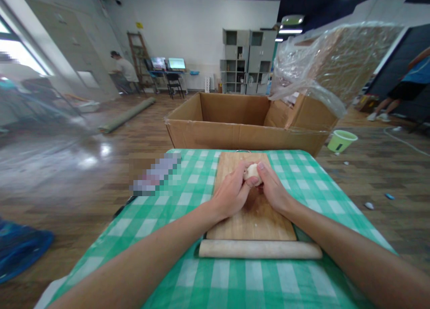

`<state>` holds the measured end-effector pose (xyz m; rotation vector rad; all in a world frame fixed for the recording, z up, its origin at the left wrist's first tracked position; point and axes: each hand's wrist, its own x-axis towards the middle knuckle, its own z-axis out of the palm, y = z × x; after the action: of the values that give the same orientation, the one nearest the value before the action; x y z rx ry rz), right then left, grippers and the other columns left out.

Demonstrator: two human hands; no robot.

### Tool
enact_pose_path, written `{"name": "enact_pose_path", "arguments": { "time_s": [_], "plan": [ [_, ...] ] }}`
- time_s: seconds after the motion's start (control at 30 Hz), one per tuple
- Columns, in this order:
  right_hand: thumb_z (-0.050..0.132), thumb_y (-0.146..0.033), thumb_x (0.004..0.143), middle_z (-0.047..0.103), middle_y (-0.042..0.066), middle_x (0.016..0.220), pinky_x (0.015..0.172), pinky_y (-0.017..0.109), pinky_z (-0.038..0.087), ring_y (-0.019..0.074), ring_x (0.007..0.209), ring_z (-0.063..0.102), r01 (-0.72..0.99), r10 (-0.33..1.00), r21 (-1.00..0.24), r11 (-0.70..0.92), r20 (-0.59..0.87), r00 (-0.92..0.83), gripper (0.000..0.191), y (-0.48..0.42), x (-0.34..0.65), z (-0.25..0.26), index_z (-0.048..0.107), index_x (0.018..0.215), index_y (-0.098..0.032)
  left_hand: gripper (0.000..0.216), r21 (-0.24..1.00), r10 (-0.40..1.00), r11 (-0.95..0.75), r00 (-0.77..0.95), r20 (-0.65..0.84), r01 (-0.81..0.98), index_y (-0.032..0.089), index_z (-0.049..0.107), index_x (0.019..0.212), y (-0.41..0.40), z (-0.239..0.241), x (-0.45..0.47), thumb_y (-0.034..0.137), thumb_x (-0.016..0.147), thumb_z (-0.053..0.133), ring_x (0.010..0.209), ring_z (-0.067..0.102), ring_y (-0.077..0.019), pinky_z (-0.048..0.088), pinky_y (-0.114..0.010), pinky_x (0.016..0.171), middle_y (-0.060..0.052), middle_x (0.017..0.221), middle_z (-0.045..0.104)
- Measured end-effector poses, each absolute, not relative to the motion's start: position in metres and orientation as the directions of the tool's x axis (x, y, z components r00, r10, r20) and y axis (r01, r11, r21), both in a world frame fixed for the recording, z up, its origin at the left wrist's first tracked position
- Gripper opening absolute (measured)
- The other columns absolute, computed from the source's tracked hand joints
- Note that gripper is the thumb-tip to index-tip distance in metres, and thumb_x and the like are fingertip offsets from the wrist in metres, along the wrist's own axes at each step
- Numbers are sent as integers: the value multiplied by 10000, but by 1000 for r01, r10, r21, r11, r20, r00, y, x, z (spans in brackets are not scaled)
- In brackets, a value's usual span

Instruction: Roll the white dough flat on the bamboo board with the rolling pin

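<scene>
A small lump of pale dough (253, 173) is held between my two hands over the far part of a wooden cutting board (251, 224). My left hand (233, 190) closes on the dough from the left, its thumb pressed against the near side. From the right, my right hand (273, 188) grips the same lump with thumb and fingers. Some of the fingers are hidden behind the dough. A wooden rolling pin (260, 249) lies crosswise along the board's near edge, touching neither hand.
A green-and-white checked cloth (181, 242) covers the table. Beyond its far edge stands a large open cardboard box (235, 136). A blurred-out flat item (156, 174) lies at the table's left edge. A green bucket (341, 141) is on the floor at right. Other people are farther off.
</scene>
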<state>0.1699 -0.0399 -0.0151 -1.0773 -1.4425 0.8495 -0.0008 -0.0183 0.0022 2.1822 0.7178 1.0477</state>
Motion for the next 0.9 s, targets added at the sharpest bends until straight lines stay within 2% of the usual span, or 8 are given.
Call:
{"name": "enact_pose_path", "arguments": {
  "time_s": [0.13,0.37,0.47,0.6,0.7,0.77,0.9],
  "plan": [
    [434,-689,1051,592,8,802,626,303,418,169,709,516,220,916,-892,395,401,-19,522,-40,170,-10,633,909,-228,299,748,703,-636,542,460,190,227,597,1242,-18,5,-1,454,1082,486,970,672,-202,504,-347,877,-33,1088,725],
    [422,-607,1078,510,-11,655,594,322,351,169,622,473,444,826,-754,485,561,49,510,-46,170,1,502,723,-248,439,826,796,-519,474,375,219,212,603,1127,-26,8,0,579,1102,363,860,640,-190,465,-338,795,-21,935,692],
    [352,-571,1101,530,-5,652,601,330,345,178,601,490,555,802,-671,492,597,9,474,-50,171,5,512,787,-256,498,871,824,-445,477,306,209,204,601,1110,-28,5,4,630,1089,345,912,648,-210,476,-356,824,-36,974,698],
    [256,-527,1112,607,43,735,618,351,304,207,645,535,755,779,-463,464,619,-99,459,-53,176,9,563,936,-235,521,924,798,-379,525,297,54,194,626,1183,-31,1,11,633,1084,362,1052,651,-227,508,-372,952,-66,1145,707],
    [246,-502,1114,626,64,788,627,357,269,210,678,529,812,751,-331,481,633,-187,456,-53,181,15,538,887,-234,527,955,788,-294,558,259,-29,191,604,1137,-34,1,14,639,1085,333,868,644,-189,536,-327,796,-48,1010,692],
    [276,-507,1113,606,51,778,628,352,259,199,677,508,796,748,-325,510,625,-224,449,-52,183,20,502,831,-240,516,952,782,-306,565,262,-19,191,598,1104,-35,3,14,639,1083,344,776,608,-172,513,-303,715,-30,906,665],
    [340,-563,1101,523,6,666,620,341,258,171,619,452,725,802,-429,538,526,-284,503,-48,186,26,427,720,-246,503,906,762,-420,562,322,51,191,660,1032,-33,9,9,608,1078,384,889,642,-214,520,-319,790,-44,863,678]
  ]
}}
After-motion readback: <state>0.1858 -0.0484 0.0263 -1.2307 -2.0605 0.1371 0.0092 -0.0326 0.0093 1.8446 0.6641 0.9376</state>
